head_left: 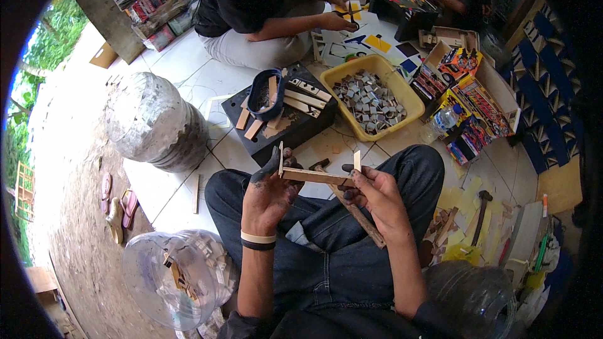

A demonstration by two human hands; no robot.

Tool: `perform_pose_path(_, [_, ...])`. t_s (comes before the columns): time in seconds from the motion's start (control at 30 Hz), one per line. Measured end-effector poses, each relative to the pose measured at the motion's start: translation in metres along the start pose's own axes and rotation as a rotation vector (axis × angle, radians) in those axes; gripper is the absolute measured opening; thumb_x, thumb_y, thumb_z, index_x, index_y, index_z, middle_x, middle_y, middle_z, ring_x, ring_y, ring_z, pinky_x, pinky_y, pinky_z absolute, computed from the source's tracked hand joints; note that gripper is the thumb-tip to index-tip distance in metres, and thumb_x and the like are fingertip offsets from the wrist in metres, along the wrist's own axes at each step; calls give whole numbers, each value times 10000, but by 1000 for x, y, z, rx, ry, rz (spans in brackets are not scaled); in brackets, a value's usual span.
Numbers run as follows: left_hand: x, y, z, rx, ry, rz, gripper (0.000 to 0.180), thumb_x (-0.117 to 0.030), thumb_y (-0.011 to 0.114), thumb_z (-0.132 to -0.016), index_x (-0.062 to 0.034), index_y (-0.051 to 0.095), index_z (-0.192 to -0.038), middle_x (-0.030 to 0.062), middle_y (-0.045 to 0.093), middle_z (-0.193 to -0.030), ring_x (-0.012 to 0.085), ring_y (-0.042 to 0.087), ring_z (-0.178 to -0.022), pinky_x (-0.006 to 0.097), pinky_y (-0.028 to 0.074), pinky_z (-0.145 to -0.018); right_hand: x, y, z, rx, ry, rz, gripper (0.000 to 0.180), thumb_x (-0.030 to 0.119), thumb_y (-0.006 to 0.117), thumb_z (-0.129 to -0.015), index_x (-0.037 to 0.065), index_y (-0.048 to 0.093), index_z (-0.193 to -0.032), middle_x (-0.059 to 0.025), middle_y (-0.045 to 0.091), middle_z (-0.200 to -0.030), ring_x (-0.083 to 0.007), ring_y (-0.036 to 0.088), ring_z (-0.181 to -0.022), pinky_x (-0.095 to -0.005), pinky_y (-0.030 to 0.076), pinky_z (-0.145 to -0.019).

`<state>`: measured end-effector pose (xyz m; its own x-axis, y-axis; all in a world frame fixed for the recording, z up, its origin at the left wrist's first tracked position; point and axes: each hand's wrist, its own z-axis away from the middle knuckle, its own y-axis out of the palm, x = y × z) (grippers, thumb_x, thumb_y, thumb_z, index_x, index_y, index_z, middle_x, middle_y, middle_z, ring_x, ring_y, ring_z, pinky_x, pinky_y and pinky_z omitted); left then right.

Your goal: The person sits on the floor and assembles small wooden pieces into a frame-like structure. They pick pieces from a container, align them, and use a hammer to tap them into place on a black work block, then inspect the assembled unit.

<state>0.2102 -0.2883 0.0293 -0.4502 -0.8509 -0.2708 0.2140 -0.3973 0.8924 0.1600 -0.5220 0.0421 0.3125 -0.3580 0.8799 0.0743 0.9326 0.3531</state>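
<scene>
Above my lap, a thin wooden strip (pixel 317 176) is held level between both hands, with a short upright wooden piece at either end. My left hand (pixel 267 189) has its darkened fingers wrapped round the left end. The right end is pinched between thumb and fingers of my right hand (pixel 375 193). Below the strip, a hammer (pixel 363 218) with a wooden handle lies across my legs. Just beyond my hands, a black block (pixel 301 127) carries a blue oval tub (pixel 266 113) and several flat wooden strips (pixel 304 102).
A yellow basin (pixel 414 108) of small square pieces stands ahead. Printed cartons (pixel 483 103) lie to the right, near another hammer (pixel 483 216). At left are a large wrapped cylinder (pixel 157 122) and a clear plastic container (pixel 164 279). A co-worker (pixel 251 9) holds scissors (pixel 352 17).
</scene>
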Motion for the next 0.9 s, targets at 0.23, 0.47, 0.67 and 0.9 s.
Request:
perform_pose_path(0.23, [-11, -9, -9, 218, -108, 35, 229, -194, 668, -1021, -31, 699, -1180, 28, 714, -986, 169, 652, -938, 335, 517, -888, -2, -6, 1, 34, 20, -115, 352, 267, 551, -1106, -47, 621, -1250, -180, 734, -1077, -223, 741, -887, -357, 623, -792])
perform_pose_path(0.47, [-7, -7, -11, -9, -53, 162, 260, -178, 654, -1013, 20, 675, -1182, 67, 670, -959, 195, 628, -887, 320, 537, -796, -7, -14, -1, 67, 50, -166, 369, 302, 511, -1119, -37, 627, -1209, -195, 735, -1112, -249, 744, -938, -386, 628, -825])
perform_pose_path(0.67, [-9, -8, -11, 118, -97, 110, 289, -219, 669, -1018, 23, 697, -1173, 54, 691, -952, 174, 623, -858, 269, 530, -700, -7, -14, -4, 99, 30, -127, 349, 285, 521, -1115, -33, 625, -1216, -177, 738, -1090, -240, 748, -926, -380, 632, -817])
perform_pose_path(0.9, [-9, -15, -12, 129, -99, 190, 276, -164, 584, -1029, 16, 624, -1234, 98, 641, -1029, 237, 624, -952, 367, 541, -861, -3, -4, 0, 40, -35, -74, 391, 180, 625, -1062, -30, 494, -1366, -129, 712, -1054, -217, 750, -901, -358, 632, -788])
